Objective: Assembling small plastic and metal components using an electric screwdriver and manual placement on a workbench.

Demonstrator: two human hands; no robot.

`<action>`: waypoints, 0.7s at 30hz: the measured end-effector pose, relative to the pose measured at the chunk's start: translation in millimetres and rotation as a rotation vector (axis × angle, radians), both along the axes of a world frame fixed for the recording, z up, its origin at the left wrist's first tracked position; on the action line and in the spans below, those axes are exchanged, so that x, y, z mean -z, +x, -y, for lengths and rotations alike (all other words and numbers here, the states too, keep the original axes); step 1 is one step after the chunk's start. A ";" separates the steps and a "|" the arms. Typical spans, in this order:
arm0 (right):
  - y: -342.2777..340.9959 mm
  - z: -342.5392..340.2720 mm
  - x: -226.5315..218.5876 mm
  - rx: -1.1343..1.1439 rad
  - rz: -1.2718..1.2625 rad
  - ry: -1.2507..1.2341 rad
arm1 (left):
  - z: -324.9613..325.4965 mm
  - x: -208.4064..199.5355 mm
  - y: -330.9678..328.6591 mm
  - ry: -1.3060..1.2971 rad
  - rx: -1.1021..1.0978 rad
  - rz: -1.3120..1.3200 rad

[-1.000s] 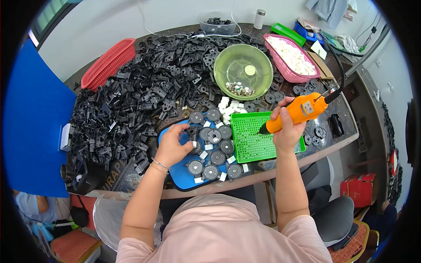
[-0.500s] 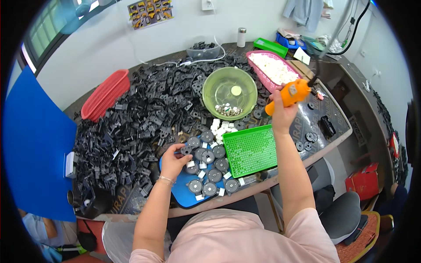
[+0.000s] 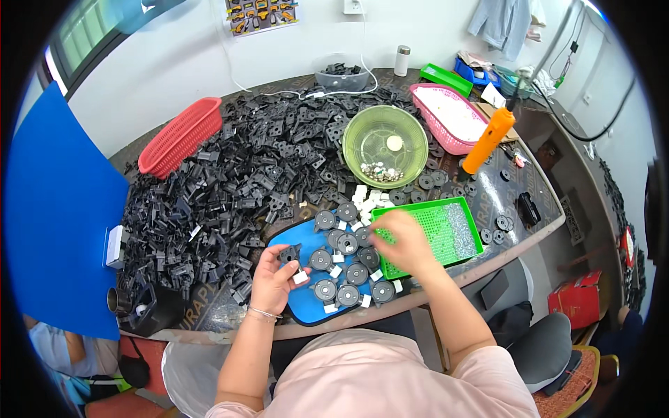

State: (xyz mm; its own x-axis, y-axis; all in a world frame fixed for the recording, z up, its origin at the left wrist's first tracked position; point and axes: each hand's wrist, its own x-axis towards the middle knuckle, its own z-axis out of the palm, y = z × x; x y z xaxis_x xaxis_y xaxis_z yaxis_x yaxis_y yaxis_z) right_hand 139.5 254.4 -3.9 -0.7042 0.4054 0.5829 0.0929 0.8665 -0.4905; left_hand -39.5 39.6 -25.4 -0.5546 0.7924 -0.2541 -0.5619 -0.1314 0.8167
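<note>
My left hand (image 3: 270, 284) is closed on a small black plastic part (image 3: 290, 253), at the left side of a blue mat (image 3: 306, 308). A small white block (image 3: 300, 276) shows at its thumb. On the mat lie several round dark-grey parts (image 3: 356, 274), many with white blocks beside them. My right hand (image 3: 406, 244) is over the left side of a green perforated tray (image 3: 475, 233), close to the round parts. Motion smears its fingers, so what they hold is not visible. An orange electric screwdriver (image 3: 489, 141) hangs from its cord, tip down, beyond the tray.
A large heap of black plastic parts (image 3: 230, 177) spreads over the left and back of the table. A green bowl (image 3: 352, 139) holds small metal pieces. Behind it stand a pink basket (image 3: 426, 115) of white pieces and a red basket (image 3: 178, 139).
My right hand has let go of the electric screwdriver and moved left and nearer, to the tray's left side. My left hand still holds the black part.
</note>
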 end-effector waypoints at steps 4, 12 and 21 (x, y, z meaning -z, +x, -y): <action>-25.9 19.8 -2.6 -0.150 0.436 -0.114 | 9.2 -0.2 16.9 -0.086 -0.010 -0.079; -47.6 25.6 -15.9 -0.077 0.619 -0.017 | 29.9 6.4 27.9 -0.137 0.035 -0.147; -58.4 6.3 -6.3 -0.128 0.686 -0.125 | 28.4 3.2 32.2 -0.120 0.050 -0.175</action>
